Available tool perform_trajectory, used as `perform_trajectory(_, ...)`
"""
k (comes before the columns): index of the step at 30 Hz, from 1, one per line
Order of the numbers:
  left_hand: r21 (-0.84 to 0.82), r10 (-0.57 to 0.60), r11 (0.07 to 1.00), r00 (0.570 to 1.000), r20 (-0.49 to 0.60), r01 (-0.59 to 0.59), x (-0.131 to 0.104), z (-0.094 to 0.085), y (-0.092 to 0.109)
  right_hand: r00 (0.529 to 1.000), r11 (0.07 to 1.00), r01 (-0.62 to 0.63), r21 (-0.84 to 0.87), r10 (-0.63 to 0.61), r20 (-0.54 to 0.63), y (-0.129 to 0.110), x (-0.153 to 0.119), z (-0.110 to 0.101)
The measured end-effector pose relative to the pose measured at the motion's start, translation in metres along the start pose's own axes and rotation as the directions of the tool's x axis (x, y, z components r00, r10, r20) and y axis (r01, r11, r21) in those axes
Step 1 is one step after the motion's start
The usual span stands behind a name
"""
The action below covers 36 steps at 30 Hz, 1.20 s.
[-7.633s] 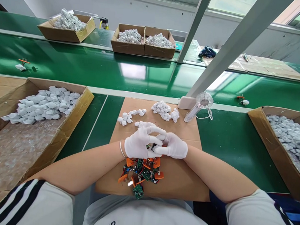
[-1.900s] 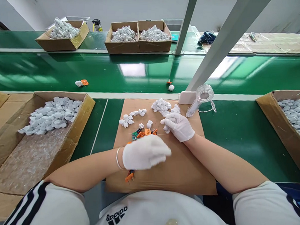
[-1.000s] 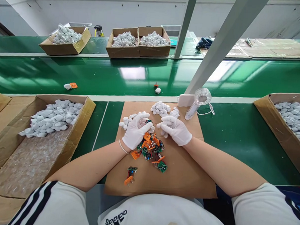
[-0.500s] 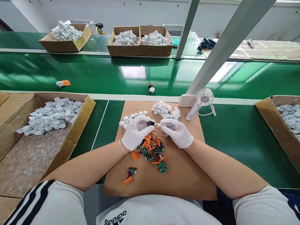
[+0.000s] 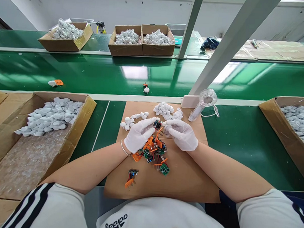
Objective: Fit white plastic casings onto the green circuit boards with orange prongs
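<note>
My left hand [image 5: 140,135], in a white glove, pinches a small circuit board [image 5: 157,124] above the pile. My right hand [image 5: 181,134], gloved too, is closed with its fingertips beside that board, on what looks like a white plastic casing [image 5: 168,129], mostly hidden. Below my hands lies a heap of green circuit boards wired to orange plug pieces [image 5: 154,148]. A single board with an orange plug piece [image 5: 131,178] lies nearer to me. Beyond my hands are small white casings [image 5: 163,109], with more of them [image 5: 127,123] at the left.
Brown cardboard [image 5: 189,184] covers the bench under my hands. A clear handheld fan [image 5: 203,104] stands at its back right. Cardboard boxes of white casings flank me at left [image 5: 88,114] and right [image 5: 280,134]. Behind runs a green conveyor [image 5: 98,75] with two small assemblies on it.
The board in my left hand has come up into clearer view, and my right hand has shifted slightly right. Both assemblies on the conveyor have travelled left.
</note>
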State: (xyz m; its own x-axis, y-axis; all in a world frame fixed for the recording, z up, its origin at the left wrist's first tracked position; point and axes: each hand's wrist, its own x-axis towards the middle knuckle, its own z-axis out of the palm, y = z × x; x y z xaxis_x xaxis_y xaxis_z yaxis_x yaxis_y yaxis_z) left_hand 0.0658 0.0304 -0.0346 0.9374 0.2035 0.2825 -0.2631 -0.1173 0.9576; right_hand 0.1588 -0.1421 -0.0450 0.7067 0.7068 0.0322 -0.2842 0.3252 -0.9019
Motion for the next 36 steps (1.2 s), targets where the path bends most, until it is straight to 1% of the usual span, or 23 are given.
perform_trajectory(3, -0.007, -0.03, 1.0, 0.999, 0.042, 0.031, 0.0, 0.0, 0.001, 0.998, 1.0, 0.029, 0.007, -0.029, 0.048, -0.002, 0.0, 0.0)
perform_trajectory(6, 0.003, -0.047, 0.999, 0.988, 0.147, 0.047, -0.002, -0.001, 0.003, 0.995, 1.0, 0.015, 0.0, -0.015, 0.097, -0.001, -0.001, -0.002)
perform_trajectory(9, 0.11, -0.049, 0.994, 0.969, 0.241, 0.023, -0.004, -0.006, 0.002, 0.992, 0.998, 0.021, -0.061, -0.013, 0.124, -0.002, -0.002, -0.004)
perform_trajectory(11, 0.164, 0.003, 0.985, 0.963, 0.268, -0.048, -0.004, -0.009, 0.0, 0.991, 0.996, 0.026, -0.09, -0.013, 0.136, -0.003, -0.002, -0.005)
perform_trajectory(13, 0.208, 0.098, 0.965, 0.957, 0.273, -0.158, -0.004, -0.011, -0.002, 0.989, 0.994, 0.033, -0.105, -0.017, 0.149, -0.004, -0.003, -0.006)
perform_trajectory(16, 0.3, 0.211, 0.906, 0.932, 0.294, -0.299, -0.001, -0.012, -0.001, 0.987, 0.992, 0.047, -0.12, -0.028, 0.156, -0.005, -0.003, -0.006)
perform_trajectory(19, 0.313, 0.283, 0.87, 0.906, 0.314, -0.38, -0.001, -0.011, 0.0, 0.988, 0.991, 0.053, -0.12, -0.034, 0.152, -0.006, -0.004, -0.005)
perform_trajectory(21, 0.302, 0.3, 0.871, 0.905, 0.3, -0.389, -0.001, -0.01, 0.0, 0.989, 0.991, 0.049, -0.124, -0.031, 0.147, -0.008, -0.005, -0.003)
perform_trajectory(23, 0.298, 0.292, 0.881, 0.918, 0.269, -0.368, -0.002, -0.009, -0.001, 0.99, 0.989, 0.039, -0.14, -0.019, 0.141, -0.009, -0.005, -0.002)
perform_trajectory(27, 0.287, 0.281, 0.903, 0.945, 0.167, -0.319, -0.002, -0.008, -0.004, 0.992, 0.988, 0.048, -0.149, -0.031, 0.119, -0.011, -0.006, -0.002)
perform_trajectory(30, 0.209, 0.272, 0.935, 0.957, 0.097, -0.287, 0.0, -0.008, -0.007, 0.99, 0.986, 0.076, -0.152, -0.057, 0.128, -0.012, -0.007, -0.001)
perform_trajectory(33, 0.167, 0.259, 0.949, 0.963, 0.071, -0.267, 0.001, -0.008, -0.007, 0.98, 0.975, 0.114, -0.189, -0.079, 0.181, -0.013, -0.009, -0.001)
perform_trajectory(36, 0.186, 0.254, 0.95, 0.967, 0.009, -0.251, 0.001, -0.007, -0.005, 0.948, 0.933, 0.197, -0.303, -0.102, 0.303, -0.014, -0.009, -0.001)
